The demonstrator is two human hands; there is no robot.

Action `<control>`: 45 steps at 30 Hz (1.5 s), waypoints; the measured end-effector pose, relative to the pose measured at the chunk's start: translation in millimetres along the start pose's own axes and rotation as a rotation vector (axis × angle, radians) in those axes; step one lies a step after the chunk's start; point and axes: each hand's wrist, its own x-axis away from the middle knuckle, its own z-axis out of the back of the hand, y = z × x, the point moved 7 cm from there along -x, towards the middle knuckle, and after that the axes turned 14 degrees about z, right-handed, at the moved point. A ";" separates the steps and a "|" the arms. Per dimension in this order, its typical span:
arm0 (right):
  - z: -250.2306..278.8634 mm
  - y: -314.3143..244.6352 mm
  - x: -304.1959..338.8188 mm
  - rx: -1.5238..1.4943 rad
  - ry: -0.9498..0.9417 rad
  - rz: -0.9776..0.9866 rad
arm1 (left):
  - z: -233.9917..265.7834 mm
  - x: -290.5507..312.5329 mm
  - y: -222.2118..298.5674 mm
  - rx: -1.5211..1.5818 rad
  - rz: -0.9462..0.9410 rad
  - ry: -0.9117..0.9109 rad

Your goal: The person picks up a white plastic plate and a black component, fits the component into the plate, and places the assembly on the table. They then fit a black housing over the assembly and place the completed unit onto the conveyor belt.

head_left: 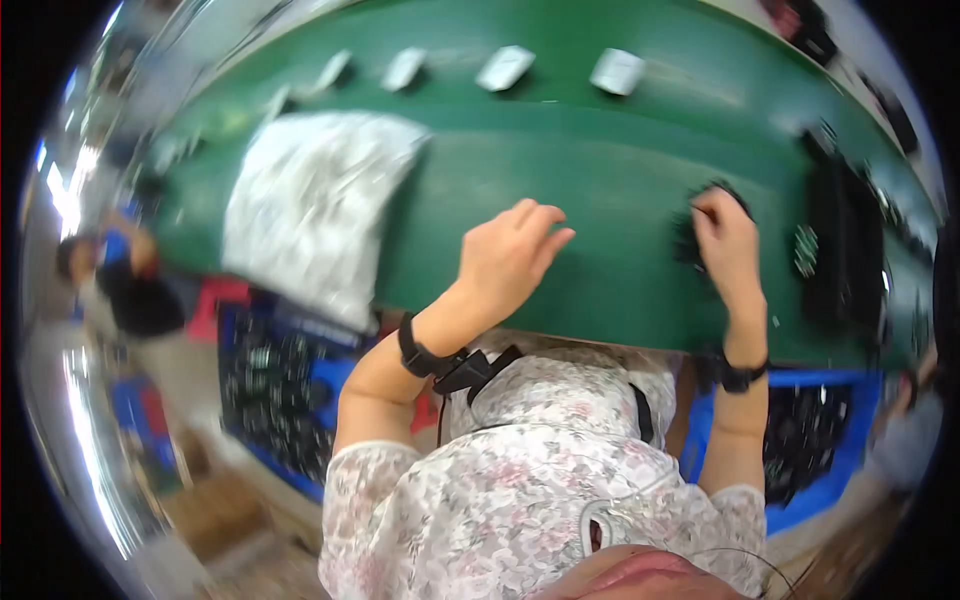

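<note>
Above the middle of the green table [600, 270] hovers my left hand [508, 255], its fingers loosely bent and the thumb apart, with nothing visible in it. Farther right, my right hand [728, 235] reaches down into a small heap of black parts [688, 240]. Its fingertips are closed together at the heap; what lies between them is hidden and blurred. A large whitish plastic bag [310, 205] lies flat to the left of my left hand, over the table's near edge.
Several small white blocks [505, 68] stand in a row along the far side. At the right is a black bin [843, 245] with small parts beside it. Blue crates of dark parts, one left [270, 375] and one right [860, 450], sit below the table edge. Another person [130, 275] is at far left.
</note>
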 end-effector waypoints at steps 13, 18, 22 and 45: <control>-6.5 -12.8 -8.5 -0.275 0.090 -0.190 | 150.7 17.2 -150.5 -0.730 0.345 0.493; -10.2 -13.5 -7.4 -0.336 0.102 -0.184 | 147.3 8.3 -175.6 -0.725 0.407 0.388; -11.2 -16.4 -9.2 -0.283 0.096 -0.153 | 149.4 7.2 -163.3 -0.769 0.402 0.423; -29.5 -34.5 -46.6 -0.838 0.271 -0.302 | 39.9 -46.7 -38.7 1.052 0.243 0.051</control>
